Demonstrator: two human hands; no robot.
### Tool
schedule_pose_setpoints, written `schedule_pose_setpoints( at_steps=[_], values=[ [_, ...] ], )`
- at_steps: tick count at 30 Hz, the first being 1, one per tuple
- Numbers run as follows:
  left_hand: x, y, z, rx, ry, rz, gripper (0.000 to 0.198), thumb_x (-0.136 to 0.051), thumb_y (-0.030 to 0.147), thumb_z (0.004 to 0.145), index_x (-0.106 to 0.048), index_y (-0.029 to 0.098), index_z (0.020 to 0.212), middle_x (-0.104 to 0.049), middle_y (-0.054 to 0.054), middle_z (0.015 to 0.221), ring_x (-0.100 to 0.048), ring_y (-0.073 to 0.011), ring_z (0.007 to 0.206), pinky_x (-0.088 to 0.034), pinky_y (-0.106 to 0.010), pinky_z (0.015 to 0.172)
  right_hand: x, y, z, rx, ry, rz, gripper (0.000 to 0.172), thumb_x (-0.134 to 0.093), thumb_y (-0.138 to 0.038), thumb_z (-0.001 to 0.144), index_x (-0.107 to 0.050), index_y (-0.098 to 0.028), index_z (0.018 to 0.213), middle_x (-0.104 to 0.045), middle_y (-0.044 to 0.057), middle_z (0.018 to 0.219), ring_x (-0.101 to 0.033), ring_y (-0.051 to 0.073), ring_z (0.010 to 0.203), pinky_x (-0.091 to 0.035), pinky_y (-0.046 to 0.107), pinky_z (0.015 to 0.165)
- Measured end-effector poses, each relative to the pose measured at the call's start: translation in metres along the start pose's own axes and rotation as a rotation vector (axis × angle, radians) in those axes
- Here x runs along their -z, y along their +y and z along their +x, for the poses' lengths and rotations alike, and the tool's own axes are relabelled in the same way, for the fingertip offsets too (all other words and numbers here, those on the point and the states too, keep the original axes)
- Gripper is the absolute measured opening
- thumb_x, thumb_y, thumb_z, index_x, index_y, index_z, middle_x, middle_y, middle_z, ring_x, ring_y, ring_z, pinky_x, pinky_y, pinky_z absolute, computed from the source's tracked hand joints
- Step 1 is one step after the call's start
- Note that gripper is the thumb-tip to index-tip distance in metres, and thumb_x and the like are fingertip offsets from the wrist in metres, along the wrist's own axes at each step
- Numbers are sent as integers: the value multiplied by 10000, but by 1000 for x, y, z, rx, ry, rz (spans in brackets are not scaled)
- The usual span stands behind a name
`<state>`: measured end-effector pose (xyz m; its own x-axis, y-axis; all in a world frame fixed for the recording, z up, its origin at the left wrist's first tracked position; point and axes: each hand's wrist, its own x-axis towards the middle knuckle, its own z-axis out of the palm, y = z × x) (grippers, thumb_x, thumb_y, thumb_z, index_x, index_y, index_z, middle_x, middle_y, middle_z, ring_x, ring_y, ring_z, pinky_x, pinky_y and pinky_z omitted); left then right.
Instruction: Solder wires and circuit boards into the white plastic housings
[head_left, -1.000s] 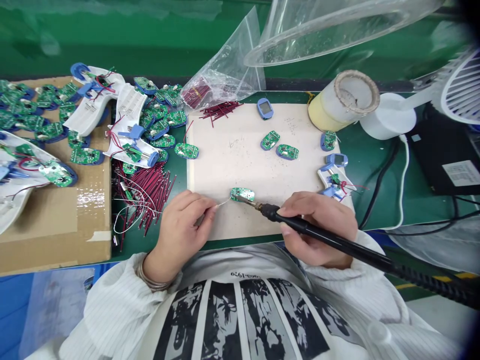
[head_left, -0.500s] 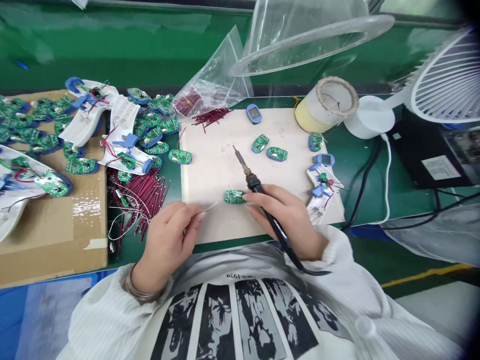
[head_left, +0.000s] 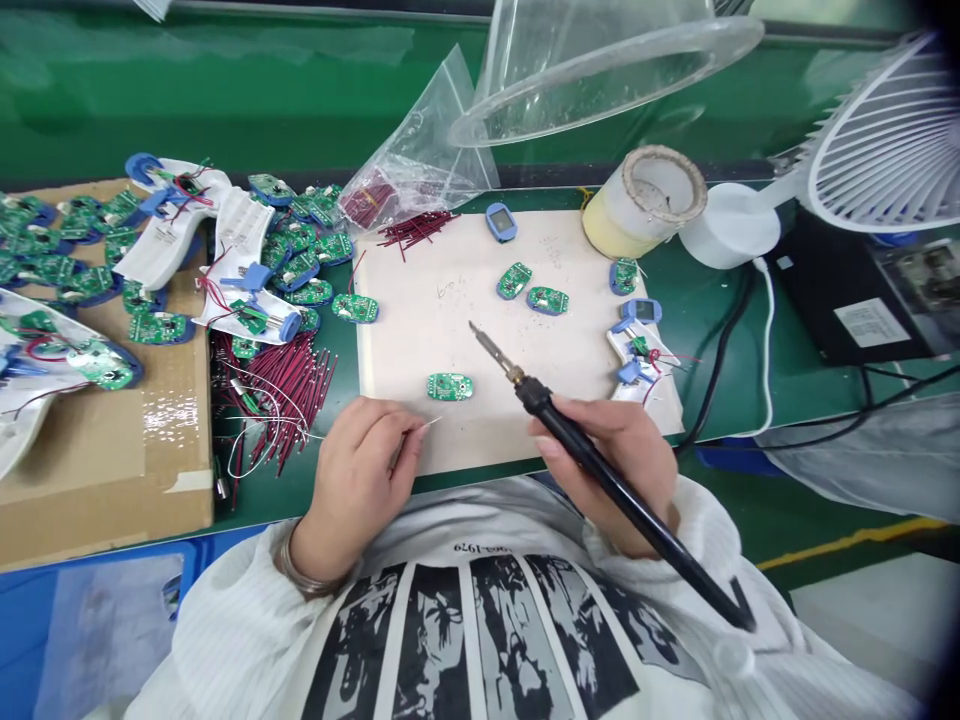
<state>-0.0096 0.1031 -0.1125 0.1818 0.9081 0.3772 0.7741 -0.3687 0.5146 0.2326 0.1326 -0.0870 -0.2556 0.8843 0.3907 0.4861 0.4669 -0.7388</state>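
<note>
Between my hands a green circuit board lies flat on the pale work sheet. Pinched in my left hand is a thin solder wire, its short end pointing right, just below the board. My right hand is closed round the black handle of a soldering iron. The iron's tip points up and left, above and right of the board, touching nothing. Farther back on the sheet are two more boards and a blue display unit.
Many boards and white housings cover a cardboard box at the left. Red wires lie beside it. A plastic bag, a clear funnel-like hood, a yellowish pot and a white fan stand behind.
My right hand has left the board and moved right, with the iron's tip lower and its handle swung rightward. The board sits slightly further left. My left hand has shifted a little right.
</note>
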Motion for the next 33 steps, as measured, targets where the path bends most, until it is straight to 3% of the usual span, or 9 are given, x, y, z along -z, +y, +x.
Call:
schedule_pose_setpoints(
  at_steps=[5,15,33],
  values=[
    [-1,0,1,-9,21,12,69,-587,117,869,-591,184,853,-642,-43,786,-542,-178,730,-448,-322,684,13,-18,2,208,-53,-102,258,-675,-193,775,-586,-247,1012,-692,39,742,-683,235,581,-578,337,445],
    [0,0,1,-23,31,-20,72,-580,115,868,-594,181,843,-640,-45,777,-549,-178,721,-453,-323,669,0,-18,-3,223,4,-74,282,-630,-126,743,-579,-257,988,-670,34,697,-656,221,566,-574,348,464],
    [-1,-2,2,-23,22,-33,70,-580,111,864,-601,174,843,-643,-55,783,-547,-190,730,-444,-323,673,0,-20,2,281,-98,-97,270,-611,-104,754,-558,-229,988,-644,45,696,-631,200,586,-564,331,504]
  ],
)
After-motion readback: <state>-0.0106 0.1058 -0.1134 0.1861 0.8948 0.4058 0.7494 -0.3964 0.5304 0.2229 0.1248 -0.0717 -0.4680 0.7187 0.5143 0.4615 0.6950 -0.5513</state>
